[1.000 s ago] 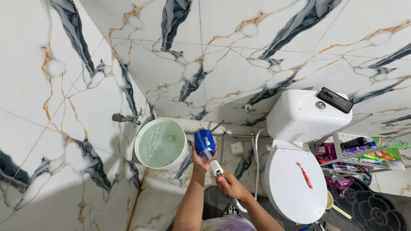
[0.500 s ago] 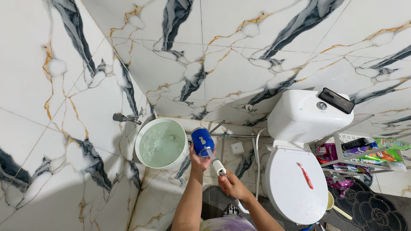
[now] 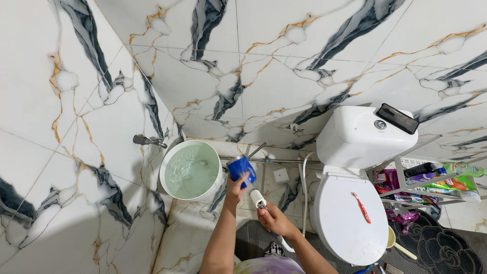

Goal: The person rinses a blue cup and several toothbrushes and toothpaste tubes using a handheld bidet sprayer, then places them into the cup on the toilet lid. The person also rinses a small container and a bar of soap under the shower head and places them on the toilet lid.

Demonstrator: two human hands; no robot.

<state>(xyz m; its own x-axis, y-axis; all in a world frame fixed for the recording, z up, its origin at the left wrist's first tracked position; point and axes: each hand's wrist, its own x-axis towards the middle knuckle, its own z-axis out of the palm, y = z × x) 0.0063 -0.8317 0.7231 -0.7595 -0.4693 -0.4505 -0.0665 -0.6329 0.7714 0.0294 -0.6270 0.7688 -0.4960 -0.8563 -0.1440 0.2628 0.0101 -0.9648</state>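
Both hands were closed on something. Left hand (image 3: pixel 234 186) was raised and wrapped around the lower part of a small blue cup (image 3: pixel 240 167), which tilted with its open mouth up and to the left, toward the white bucket (image 3: pixel 190 170) of water standing just beside it against the marble wall. Right hand (image 3: pixel 271 219) sat lower and nearer the body, fingers curled tight around the handle of a white spray nozzle (image 3: pixel 257 198) — its head pointed up and to the left, straight at the cup.

What mattered in space was that line: the nozzle's long axis ran diagonally from the right hand up toward the cup, and a thin stream or rod seemed to bridge the small gap between nozzle tip and cup; I could not tell which. The cup lay above and a little left of the nozzle, near it, so the left hand was the one already at the cup while the right only aimed.

To the right stood a white toilet (image 3: pixel 350 213) with a red toothbrush (image 3: pixel 361 207) lying on its closed lid and a dark phone (image 3: pixel 398 118) on the tank — well apart from both hands.
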